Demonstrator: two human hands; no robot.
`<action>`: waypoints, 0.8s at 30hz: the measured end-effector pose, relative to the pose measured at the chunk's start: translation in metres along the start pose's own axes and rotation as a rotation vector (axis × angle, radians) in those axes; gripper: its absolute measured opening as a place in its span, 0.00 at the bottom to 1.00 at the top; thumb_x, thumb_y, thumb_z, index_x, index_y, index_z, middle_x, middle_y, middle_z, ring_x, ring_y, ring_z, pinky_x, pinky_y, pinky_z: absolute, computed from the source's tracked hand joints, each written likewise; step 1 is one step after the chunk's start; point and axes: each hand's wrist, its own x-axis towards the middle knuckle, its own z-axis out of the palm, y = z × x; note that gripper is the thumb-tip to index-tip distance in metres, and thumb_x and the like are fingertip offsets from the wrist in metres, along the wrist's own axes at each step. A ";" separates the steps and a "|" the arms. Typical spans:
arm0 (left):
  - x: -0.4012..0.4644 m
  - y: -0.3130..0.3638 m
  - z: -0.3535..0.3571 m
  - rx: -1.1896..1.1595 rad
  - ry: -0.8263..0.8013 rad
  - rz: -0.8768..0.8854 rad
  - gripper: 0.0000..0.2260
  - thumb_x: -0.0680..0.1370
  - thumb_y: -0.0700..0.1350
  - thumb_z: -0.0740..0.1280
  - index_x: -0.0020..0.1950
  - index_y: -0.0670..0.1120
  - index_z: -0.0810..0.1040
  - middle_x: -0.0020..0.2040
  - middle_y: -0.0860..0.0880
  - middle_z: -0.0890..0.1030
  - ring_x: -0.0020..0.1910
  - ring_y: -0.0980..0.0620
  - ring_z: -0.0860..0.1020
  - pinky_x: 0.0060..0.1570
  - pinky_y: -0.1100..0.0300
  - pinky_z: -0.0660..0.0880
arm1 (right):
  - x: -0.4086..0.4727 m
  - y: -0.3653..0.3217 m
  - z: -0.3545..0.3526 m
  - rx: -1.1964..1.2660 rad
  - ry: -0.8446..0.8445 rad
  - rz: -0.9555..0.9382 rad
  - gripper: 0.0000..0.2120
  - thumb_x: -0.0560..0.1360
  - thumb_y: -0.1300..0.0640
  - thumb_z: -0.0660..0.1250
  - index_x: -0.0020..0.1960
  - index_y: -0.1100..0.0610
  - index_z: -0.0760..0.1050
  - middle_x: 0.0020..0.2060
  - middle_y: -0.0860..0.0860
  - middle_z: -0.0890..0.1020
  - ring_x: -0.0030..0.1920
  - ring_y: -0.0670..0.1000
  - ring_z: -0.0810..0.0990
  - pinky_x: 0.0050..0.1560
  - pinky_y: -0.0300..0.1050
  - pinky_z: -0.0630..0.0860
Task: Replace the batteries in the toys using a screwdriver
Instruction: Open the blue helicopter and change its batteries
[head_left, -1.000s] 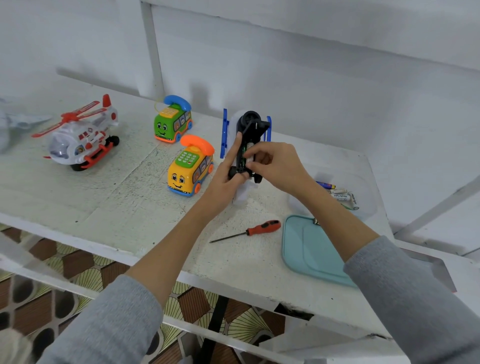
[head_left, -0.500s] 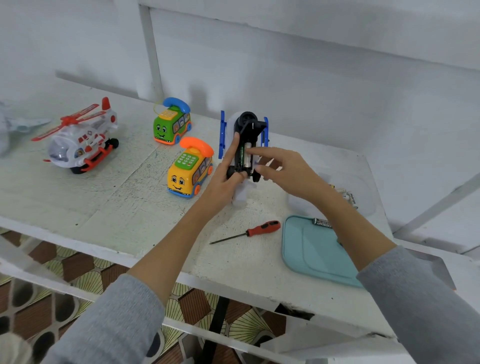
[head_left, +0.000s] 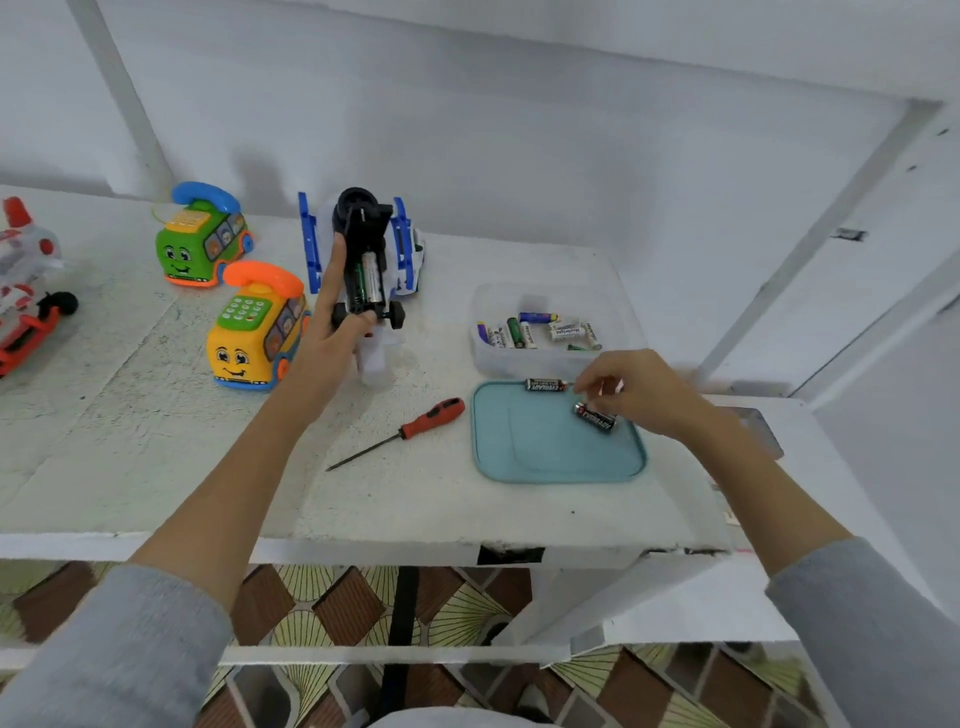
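The head view shows a blue and white toy (head_left: 363, 260) held upside down, upper centre of the frame, its black underside with wheels facing the camera. The battery compartment is uncovered and a silver battery (head_left: 370, 275) sits inside. The left hand (head_left: 332, 332) holds this toy in a closed grip, thumb at the lower end and fingers along its left side.

Right of centre, the right hand (head_left: 639, 389) hovers over a teal tray (head_left: 545, 457), fingers curled above a black battery (head_left: 595, 417) lying on the tray; whether this grip actually touches it I cannot tell. A second black battery (head_left: 544, 385) lies at the tray's upper edge.

Just above the tray a clear plastic box (head_left: 498, 358) holds mixed batteries (head_left: 540, 330). A red-handled screwdriver (head_left: 410, 428) lies on the white surface (head_left: 156, 441) left of the tray.

Further left stand a yellow toy phone bus (head_left: 249, 338) and a green one (head_left: 200, 244). A red and white toy helicopter (head_left: 26, 291) is cut off at the left edge.
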 end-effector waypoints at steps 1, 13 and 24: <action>0.000 -0.001 0.000 -0.001 0.003 0.002 0.31 0.81 0.32 0.55 0.77 0.57 0.49 0.72 0.59 0.62 0.64 0.64 0.69 0.52 0.74 0.70 | -0.003 0.006 0.003 -0.018 0.005 0.011 0.12 0.67 0.73 0.70 0.47 0.62 0.81 0.40 0.54 0.80 0.39 0.52 0.76 0.38 0.26 0.68; 0.001 -0.004 -0.002 0.029 -0.002 0.019 0.32 0.81 0.33 0.55 0.78 0.58 0.49 0.69 0.64 0.63 0.60 0.68 0.72 0.52 0.71 0.71 | -0.007 0.014 0.023 -0.140 -0.036 -0.028 0.15 0.67 0.65 0.74 0.52 0.58 0.80 0.43 0.51 0.72 0.43 0.51 0.73 0.44 0.36 0.64; -0.003 0.000 -0.003 0.030 0.010 0.013 0.31 0.81 0.33 0.56 0.77 0.59 0.50 0.68 0.67 0.62 0.60 0.68 0.71 0.56 0.73 0.70 | 0.009 -0.024 0.020 0.179 0.130 -0.126 0.12 0.69 0.69 0.67 0.45 0.53 0.78 0.39 0.50 0.78 0.34 0.49 0.74 0.36 0.31 0.69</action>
